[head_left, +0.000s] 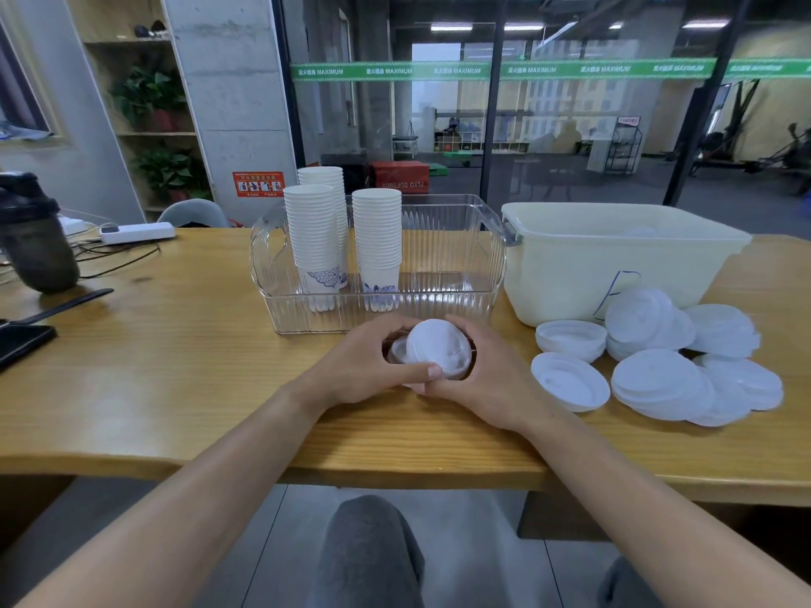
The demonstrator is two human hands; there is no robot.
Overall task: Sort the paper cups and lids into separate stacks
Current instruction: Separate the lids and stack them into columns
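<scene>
Both hands, left [368,366] and right [487,379], curl around a small stack of white domed plastic lids [434,351] just above the wooden tabletop [175,388]. These look light and flexible (probably slippery when nested), so gripping the rims seems safest.

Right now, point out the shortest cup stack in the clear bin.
The right-hand stack, standing alone toward the clear bin's middle; the two stacks left of it rise higher.
</scene>
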